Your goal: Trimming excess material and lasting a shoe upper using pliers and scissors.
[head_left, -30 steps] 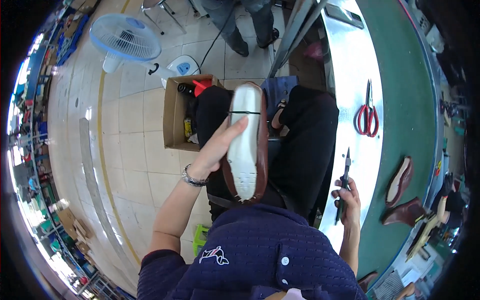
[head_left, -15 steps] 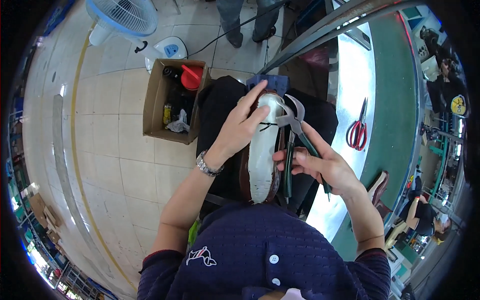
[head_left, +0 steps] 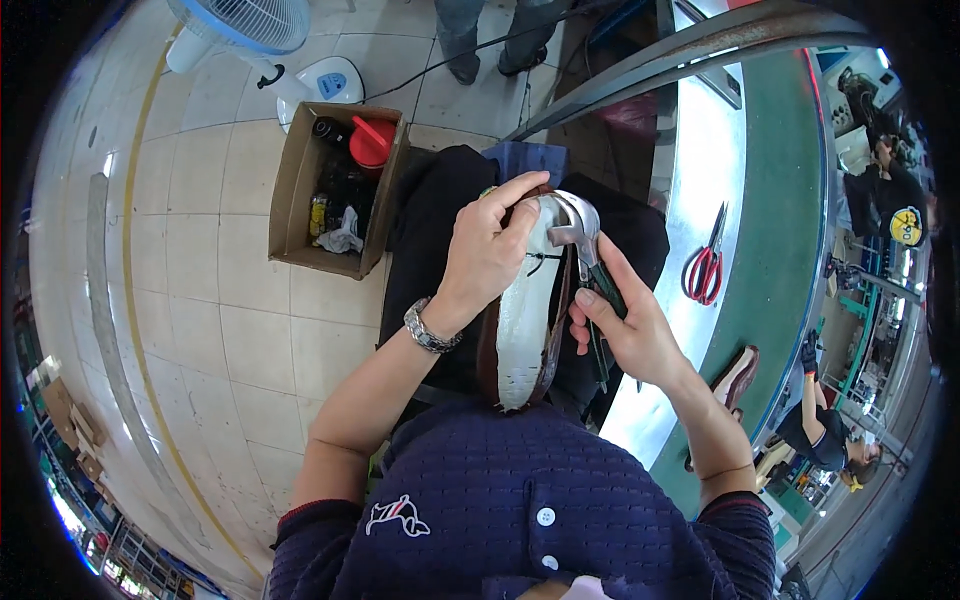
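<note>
A brown shoe upper on a last lies sole side up between my knees, its white insole (head_left: 522, 335) facing me and a dark lace tied across it. My left hand (head_left: 482, 252) grips its far end, the thumb on the white face and the fingers reaching over the tip. My right hand (head_left: 637, 328) is closed round the dark green handles of a pair of lasting pincers (head_left: 585, 222). Their metal jaws rest at the right edge of the far end, close to my left thumb. Whether the jaws pinch the leather is hard to tell.
Red-handled scissors (head_left: 705, 272) and another brown shoe (head_left: 738, 376) lie on the bench (head_left: 748, 290) at right. A cardboard box (head_left: 282, 215) with a red container (head_left: 370, 148) stands at left, near a fan (head_left: 250, 22). A metal bar (head_left: 690, 62) crosses the far right. Other people are nearby.
The pincers' jaws have come in to the shoe's far right edge, and my right hand has squeezed the spread handles closer together. My left hand stays on the shoe.
</note>
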Tool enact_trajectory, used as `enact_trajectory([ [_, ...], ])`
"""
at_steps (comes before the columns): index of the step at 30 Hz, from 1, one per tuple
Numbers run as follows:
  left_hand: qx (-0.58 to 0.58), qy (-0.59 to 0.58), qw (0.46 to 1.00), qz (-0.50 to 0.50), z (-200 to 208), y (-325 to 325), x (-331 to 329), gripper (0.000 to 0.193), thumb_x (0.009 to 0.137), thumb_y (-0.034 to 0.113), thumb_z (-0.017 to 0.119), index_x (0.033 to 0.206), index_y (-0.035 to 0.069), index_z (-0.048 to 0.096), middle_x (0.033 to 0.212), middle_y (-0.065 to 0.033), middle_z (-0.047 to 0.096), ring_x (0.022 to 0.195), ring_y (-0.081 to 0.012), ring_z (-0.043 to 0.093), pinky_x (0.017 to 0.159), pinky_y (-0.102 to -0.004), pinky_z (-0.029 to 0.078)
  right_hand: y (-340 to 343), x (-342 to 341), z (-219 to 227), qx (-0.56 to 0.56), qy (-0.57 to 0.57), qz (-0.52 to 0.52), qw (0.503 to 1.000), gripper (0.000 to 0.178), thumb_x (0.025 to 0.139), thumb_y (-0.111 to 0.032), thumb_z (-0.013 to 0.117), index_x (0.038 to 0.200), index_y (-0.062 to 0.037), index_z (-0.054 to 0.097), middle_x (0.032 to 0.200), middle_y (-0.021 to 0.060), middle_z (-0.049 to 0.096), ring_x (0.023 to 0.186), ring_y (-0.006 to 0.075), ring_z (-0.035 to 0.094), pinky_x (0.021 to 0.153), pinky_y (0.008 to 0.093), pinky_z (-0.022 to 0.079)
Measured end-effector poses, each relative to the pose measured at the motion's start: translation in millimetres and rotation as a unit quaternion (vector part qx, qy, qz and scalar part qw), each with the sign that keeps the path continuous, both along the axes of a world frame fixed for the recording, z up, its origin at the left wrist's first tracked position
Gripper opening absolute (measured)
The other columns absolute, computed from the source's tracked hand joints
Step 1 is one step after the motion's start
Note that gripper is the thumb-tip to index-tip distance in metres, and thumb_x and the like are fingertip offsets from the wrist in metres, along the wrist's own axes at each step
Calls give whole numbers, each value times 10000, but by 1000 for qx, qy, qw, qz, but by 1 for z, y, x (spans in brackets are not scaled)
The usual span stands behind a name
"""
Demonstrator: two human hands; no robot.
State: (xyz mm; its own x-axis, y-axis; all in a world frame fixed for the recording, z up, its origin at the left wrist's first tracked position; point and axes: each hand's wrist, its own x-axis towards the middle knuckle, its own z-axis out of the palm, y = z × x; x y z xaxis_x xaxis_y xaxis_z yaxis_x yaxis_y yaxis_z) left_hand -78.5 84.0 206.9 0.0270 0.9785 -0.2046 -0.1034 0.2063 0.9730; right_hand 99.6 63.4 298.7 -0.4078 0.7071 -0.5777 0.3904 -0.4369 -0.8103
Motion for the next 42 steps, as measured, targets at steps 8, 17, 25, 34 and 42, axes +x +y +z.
enact_trajectory([
  [8,3,-88,993,75,-12,-2,3,333,900,147,538,1187,-8,606,1061,-169,675,910,-195,658,817,-262,475,27,3,18,-122,16,3,992,633,973,-75,461,1508,-81,124,840,76,607,776,153,634,672,311,513],
  [17,7,22,999,36,1,-3,2,313,926,100,539,1223,36,613,1036,-82,686,880,-75,592,785,-220,456,23,-10,20,-42,-60,54,996,608,971,-57,465,1496,-60,158,734,34,535,617,123,541,605,274,477],
  [25,41,14,996,73,7,-2,5,293,890,67,535,1154,-17,629,1147,-167,659,873,-143,670,733,-238,502,9,-11,14,32,-157,105,981,596,986,-103,452,1490,-43,140,762,118,616,653,177,632,630,300,517],
  [34,42,-10,998,35,-6,-1,-2,292,904,97,557,1160,-20,634,1132,-147,669,887,-114,637,811,-230,481,14,3,10,-67,9,-2,998,601,974,-61,466,1502,-92,181,833,64,597,725,127,598,693,263,482],
  [42,-120,-183,976,22,6,11,-11,282,892,173,652,1100,-18,672,971,-56,690,832,-60,602,759,-196,465,17,2,23,27,-151,108,982,595,964,-54,472,1493,-80,202,727,44,579,640,130,585,647,268,477],
])
